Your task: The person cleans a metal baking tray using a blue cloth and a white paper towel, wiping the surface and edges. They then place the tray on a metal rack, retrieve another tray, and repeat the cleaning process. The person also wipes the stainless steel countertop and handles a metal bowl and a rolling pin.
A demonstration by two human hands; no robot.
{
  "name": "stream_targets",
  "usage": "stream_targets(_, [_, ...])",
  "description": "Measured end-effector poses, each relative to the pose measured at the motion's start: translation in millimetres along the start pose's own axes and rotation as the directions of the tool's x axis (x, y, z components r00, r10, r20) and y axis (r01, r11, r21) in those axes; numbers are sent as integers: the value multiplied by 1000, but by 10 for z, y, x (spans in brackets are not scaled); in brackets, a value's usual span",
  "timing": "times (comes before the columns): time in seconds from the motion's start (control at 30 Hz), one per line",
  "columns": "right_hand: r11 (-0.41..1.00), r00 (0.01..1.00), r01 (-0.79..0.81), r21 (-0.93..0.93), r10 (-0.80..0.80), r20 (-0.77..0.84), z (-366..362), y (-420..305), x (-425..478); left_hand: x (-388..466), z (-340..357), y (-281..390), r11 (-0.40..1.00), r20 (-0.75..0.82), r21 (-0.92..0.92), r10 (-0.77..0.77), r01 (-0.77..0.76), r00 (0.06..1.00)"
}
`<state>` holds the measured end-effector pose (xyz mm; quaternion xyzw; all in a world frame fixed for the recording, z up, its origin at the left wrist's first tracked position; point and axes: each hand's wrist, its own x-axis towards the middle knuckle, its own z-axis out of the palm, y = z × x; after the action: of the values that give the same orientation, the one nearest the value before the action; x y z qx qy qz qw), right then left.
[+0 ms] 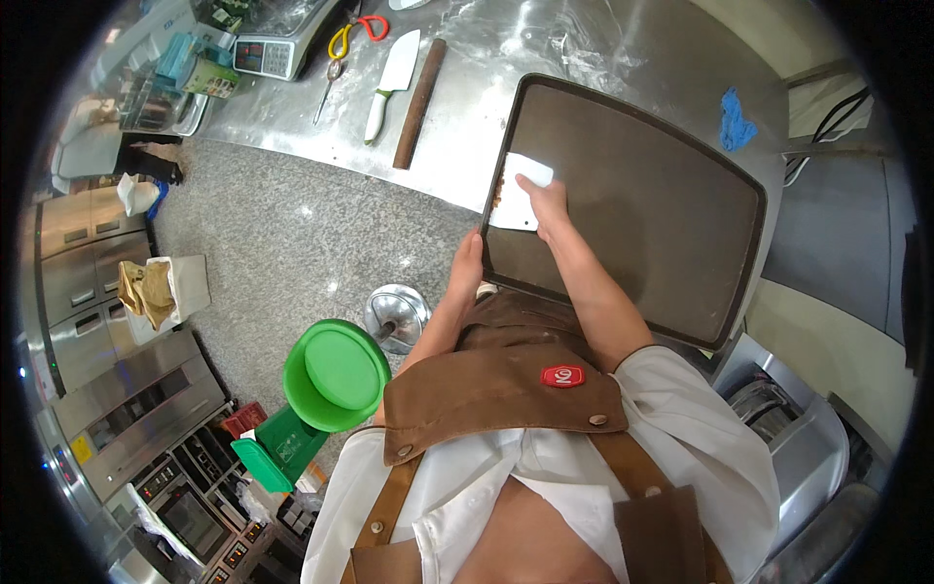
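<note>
A large dark baking tray point(657, 212) lies on the steel worktable, its near edge close to my apron. My left hand point(465, 266) grips the tray's left rim near the front corner. In my right hand point(546, 203) is a white flat dough scraper point(516, 215), held with the thumb on top and laid against the tray's left side. Small brown crumbs point(498, 191) sit along the scraper's left edge, beside the tray wall. The rest of the tray's surface shows a few faint marks.
Left of the tray on the worktable point(467, 124) lie a wooden rolling pin point(419, 106), a knife point(390, 84), a small spoon point(328, 84) and scissors point(350, 33). A digital scale point(266, 57) stands beyond them. A blue cloth point(735, 124) lies at right. A green stool point(336, 372) and green bin point(273, 449) stand on the floor.
</note>
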<state>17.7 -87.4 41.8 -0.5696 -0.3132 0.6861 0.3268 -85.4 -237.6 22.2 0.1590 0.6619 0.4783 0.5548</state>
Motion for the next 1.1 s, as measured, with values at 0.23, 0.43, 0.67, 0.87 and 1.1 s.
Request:
stream_targets(0.23, [961,970,-152,231,101,221,-165,84,-9,-168,108,276,993,43,-101,-63,67,997])
stream_targets(0.43, [880,885,-335,337,171,433,-228,29,88,-159,27,163,982,39,-186,-25,32,999])
stream_targets(0.67, [877,856,-368,308,191,480,-51,-161,55,-537,-443,-83,992,-112,-115,-61,48,992])
stream_targets(0.87, [935,786,-315,161,162,596,506,-84,-213,-1316,-1067,-641,923,-299,-383,-161,36,940])
stream_targets(1.1, [959,728,-274,-67,253,637,1669,87,-562,-1710,-2170,-1271,820,-429,-569,-239,-55,871])
